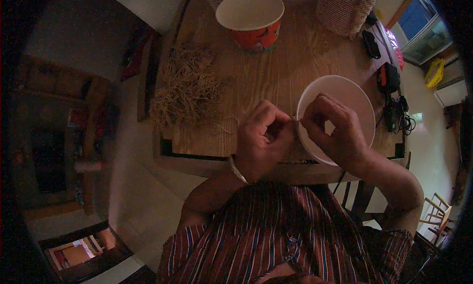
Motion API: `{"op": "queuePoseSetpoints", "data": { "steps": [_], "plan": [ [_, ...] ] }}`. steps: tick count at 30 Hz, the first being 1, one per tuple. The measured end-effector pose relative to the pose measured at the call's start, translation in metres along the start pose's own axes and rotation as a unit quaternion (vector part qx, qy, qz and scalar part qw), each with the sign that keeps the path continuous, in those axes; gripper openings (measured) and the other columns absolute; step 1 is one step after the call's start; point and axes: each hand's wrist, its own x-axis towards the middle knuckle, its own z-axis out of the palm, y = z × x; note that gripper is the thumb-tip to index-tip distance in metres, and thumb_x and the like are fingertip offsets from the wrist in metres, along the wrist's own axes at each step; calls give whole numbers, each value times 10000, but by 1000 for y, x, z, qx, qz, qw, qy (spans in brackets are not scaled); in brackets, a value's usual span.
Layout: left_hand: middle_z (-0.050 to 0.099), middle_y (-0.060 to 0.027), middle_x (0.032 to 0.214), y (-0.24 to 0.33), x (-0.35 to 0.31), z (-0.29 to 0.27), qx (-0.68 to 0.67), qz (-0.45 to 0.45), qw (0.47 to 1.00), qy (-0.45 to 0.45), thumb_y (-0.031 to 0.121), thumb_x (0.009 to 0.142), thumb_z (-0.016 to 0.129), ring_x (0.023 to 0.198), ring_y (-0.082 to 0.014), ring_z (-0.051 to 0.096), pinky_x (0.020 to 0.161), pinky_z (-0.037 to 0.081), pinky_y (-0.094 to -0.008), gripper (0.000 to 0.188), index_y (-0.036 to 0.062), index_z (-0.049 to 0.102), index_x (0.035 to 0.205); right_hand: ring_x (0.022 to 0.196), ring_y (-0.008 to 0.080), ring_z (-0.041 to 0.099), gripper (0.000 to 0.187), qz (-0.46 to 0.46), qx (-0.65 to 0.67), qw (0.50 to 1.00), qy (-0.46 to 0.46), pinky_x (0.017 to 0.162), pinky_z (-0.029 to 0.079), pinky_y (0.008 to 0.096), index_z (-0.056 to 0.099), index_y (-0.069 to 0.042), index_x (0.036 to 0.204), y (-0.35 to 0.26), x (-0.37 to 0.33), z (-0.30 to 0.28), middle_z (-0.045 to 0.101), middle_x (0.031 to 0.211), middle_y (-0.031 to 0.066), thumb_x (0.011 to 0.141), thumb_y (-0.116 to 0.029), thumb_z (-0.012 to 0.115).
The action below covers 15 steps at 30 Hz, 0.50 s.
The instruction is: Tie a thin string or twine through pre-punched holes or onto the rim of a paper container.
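My left hand point(262, 138), with a pale bangle on its wrist, is closed in a pinch just left of a round white tub point(365, 105). Over the tub's left side, my right hand point(343, 128) pinches too, thumb and forefinger curled into a ring. Both sets of fingertips nearly meet at the tub's left rim. A tiny bit of something shows between them, too small and dim to name. To the left on the wooden table lies a tangled heap of thin, tan, root-like strands point(189, 89). One loose strand point(224, 128) trails toward my left hand.
A white paper bucket with a red-orange patterned side point(256, 35) stands at the back of the table point(295, 57). Behind it are ribbed, woven-looking containers point(345, 10). Black devices and coiled cables point(396, 114) line the right edge. A wooden chair point(437, 216) stands farther right.
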Motion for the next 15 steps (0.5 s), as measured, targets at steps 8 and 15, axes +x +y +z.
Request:
{"op": "queuePoseSetpoints", "data": {
  "steps": [8, 15],
  "plan": [
    [531, -99, 796, -5, -1, 2, 22, 45, 999, 11, 47, 826, 636, 688, -212, 585, 591, 477, -304, 68, 22, 578, 851, 708, 223, 559, 216, -65, -65, 996, -19, 579, 465, 317, 602, -27, 983, -18, 1, -5, 546, 882, 100, 782, -19, 681],
    [544, -107, 811, -1, -1, 1, 40, 56, 998, 6, 54, 808, 651, 702, -242, 584, 606, 484, -321, 91, 28, 582, 862, 758, 326, 570, 276, -212, -165, 961, -59, 649, 487, 406, 577, 3, 992, -7, 2, -9, 530, 898, 136, 727, 4, 656]
  ]
}}
